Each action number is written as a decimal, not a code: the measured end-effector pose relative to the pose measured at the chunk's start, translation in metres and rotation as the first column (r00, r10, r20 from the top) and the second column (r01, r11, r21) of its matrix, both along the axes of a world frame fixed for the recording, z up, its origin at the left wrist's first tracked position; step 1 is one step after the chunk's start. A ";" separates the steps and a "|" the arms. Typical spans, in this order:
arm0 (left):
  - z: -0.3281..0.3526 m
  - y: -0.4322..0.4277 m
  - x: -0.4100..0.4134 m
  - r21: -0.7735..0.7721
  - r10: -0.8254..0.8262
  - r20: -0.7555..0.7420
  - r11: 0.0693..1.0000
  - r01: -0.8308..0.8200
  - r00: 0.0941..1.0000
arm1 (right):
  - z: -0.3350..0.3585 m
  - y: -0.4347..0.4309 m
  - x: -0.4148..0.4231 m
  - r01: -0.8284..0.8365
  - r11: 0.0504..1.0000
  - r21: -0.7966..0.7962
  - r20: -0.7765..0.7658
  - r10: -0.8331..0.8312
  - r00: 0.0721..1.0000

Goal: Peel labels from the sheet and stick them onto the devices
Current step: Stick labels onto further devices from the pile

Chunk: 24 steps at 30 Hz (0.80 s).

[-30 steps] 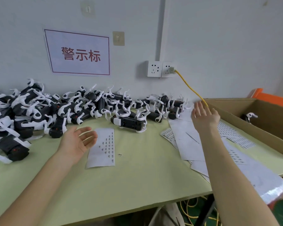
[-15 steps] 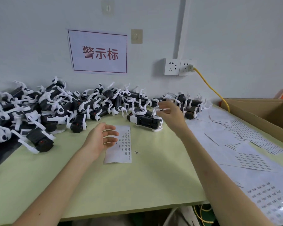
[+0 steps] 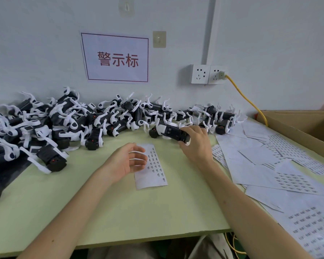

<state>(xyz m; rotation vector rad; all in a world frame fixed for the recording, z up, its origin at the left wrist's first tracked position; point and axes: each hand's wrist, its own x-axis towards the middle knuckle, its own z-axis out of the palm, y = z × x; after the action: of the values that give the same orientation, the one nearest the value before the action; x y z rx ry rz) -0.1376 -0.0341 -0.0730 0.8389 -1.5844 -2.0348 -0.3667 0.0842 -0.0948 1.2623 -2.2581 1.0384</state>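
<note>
Black-and-white plastic device (image 3: 171, 132), 1 o'clock of the white paper label sheet (image 3: 153, 174): your right hand (image 3: 195, 144), empty a moment ago, now grips it. Your left hand (image 3: 125, 161), fingers relaxed, hovers over the sheet's 10 o'clock corner. Peeling likely follows.

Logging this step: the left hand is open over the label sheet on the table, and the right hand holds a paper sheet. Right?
No. The head view shows the right hand gripping a black-and-white device, not paper; the left hand is open over the label sheet on the table.
</note>
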 end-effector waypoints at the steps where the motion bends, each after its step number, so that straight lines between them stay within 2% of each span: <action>1: 0.000 0.000 0.000 -0.004 -0.027 0.007 1.000 0.027 1.000 | 0.003 0.002 0.001 0.000 0.996 -0.084 0.025 0.002 1.000; 4: 0.000 -0.001 0.000 -0.001 -0.082 0.008 0.997 0.083 0.997 | 0.012 0.007 0.011 0.045 0.956 -0.291 0.141 -0.004 0.990; 6: 0.001 -0.002 0.001 -0.017 -0.110 -0.002 0.994 0.110 0.994 | 0.018 0.008 0.020 0.051 0.922 -0.385 0.250 0.050 0.967; 8: 0.001 -0.001 0.002 -0.068 -0.138 -0.019 0.988 0.136 0.990 | 0.023 0.008 0.028 -0.009 0.875 -0.484 0.349 0.202 0.915; 11: -0.001 -0.001 0.001 -0.189 -0.155 -0.069 0.972 0.140 0.985 | 0.025 0.006 0.040 -0.170 0.809 -0.562 0.371 0.430 0.823; 15: 0.000 0.001 0.001 -0.204 -0.188 -0.129 0.966 0.159 0.974 | 0.020 0.002 0.052 -0.321 0.837 -0.443 0.435 0.514 0.739; 20: 0.001 0.000 0.003 -0.287 -0.008 -0.138 0.957 -0.032 0.990 | 0.019 0.003 0.056 -0.443 0.866 -0.233 0.495 0.497 0.712; 24: 0.003 0.001 0.006 -0.280 -0.062 -0.162 0.960 0.014 0.985 | 0.021 0.005 0.058 -0.451 0.857 -0.249 0.522 0.511 0.683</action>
<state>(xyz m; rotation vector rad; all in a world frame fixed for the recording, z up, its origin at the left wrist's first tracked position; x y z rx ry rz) -0.1319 -0.0327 -0.0697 0.5216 -1.7460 -1.7977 -0.3089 0.0888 -0.0742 1.7393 -2.2570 1.9368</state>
